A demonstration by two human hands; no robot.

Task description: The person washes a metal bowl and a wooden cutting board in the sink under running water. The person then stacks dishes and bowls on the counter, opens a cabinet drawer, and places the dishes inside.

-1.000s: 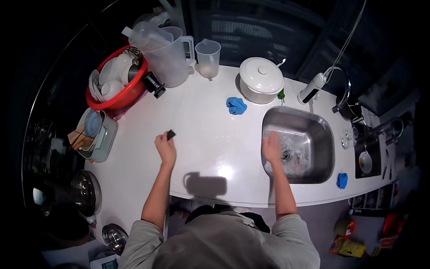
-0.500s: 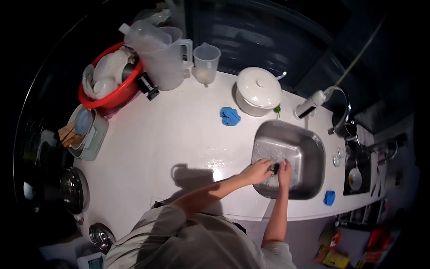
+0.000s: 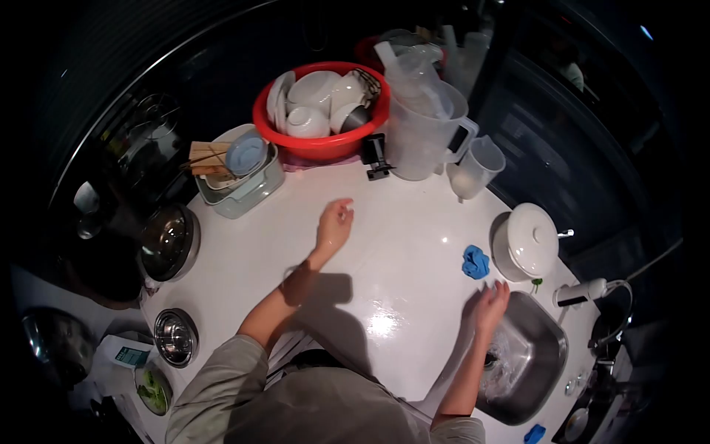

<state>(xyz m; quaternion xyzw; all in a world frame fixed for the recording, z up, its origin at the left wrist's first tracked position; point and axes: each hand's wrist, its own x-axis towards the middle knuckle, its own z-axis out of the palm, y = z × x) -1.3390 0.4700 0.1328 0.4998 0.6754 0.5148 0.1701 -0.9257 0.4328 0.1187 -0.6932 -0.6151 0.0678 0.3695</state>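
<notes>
My left hand (image 3: 335,226) hovers over the white counter (image 3: 399,244), in front of the red basin, its fingers loosely curled with a gap to the thumb. No object shows in it. Above the near left rim of the steel sink (image 3: 543,348) is my right hand (image 3: 491,305), fingers stretched out and nothing visible in them. A crumpled blue cloth or glove (image 3: 475,262) lies just beyond that hand, beside a lidded white pot (image 3: 531,240). Water glistens in the sink around a small dark round spot, which I cannot make out.
A red basin (image 3: 320,146) full of white dishes stands at the back. Beside it are a large plastic pitcher (image 3: 421,137), a smaller measuring jug (image 3: 479,166) and a pale green tub (image 3: 244,198). Steel bowls (image 3: 176,337) line the left edge. A faucet (image 3: 580,293) is right.
My view has turned left. Both hands have come out of the sink and parted; the left has swung out over the counter. The dark thing between them is no longer at my fingers.
</notes>
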